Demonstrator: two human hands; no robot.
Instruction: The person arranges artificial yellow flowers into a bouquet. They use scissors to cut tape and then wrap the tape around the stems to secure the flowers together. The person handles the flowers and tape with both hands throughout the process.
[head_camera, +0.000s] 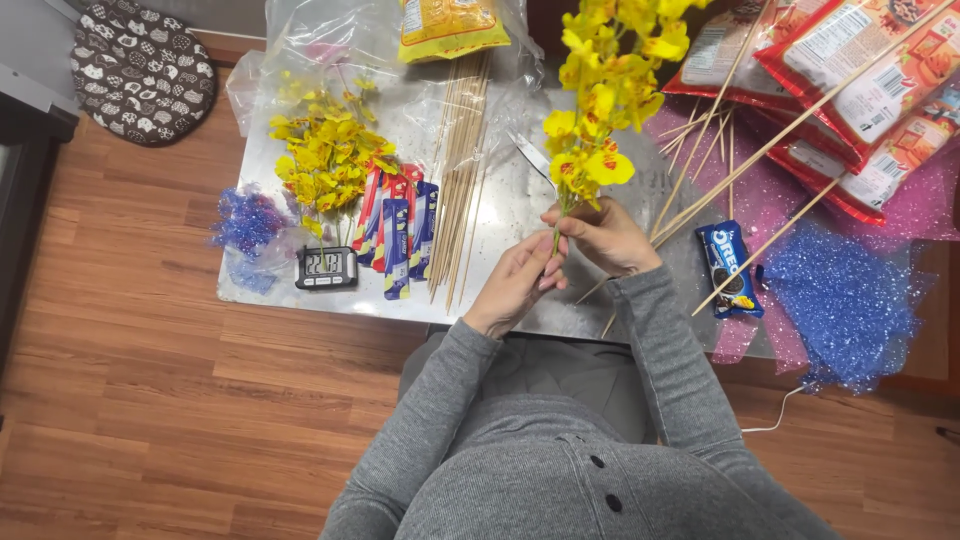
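Seen from above, a person in a grey sweater works at a low counter (600, 320) on a wooden floor. The right hand (608, 238) has its fingers closed around the stem of a yellow flower sprig (598, 90), holding it upright over the counter's near edge. The left hand (520, 280) touches the stem's base, fingers pinched on it. Towards the counter's left edge lie more yellow flowers (325, 150), snack sticks (398, 228), a digital timer (326, 266) and wooden skewers (460, 180). A biscuit packet (728, 268) lies near the right edge.

Two flower sprays (600, 110), one timer (326, 266)
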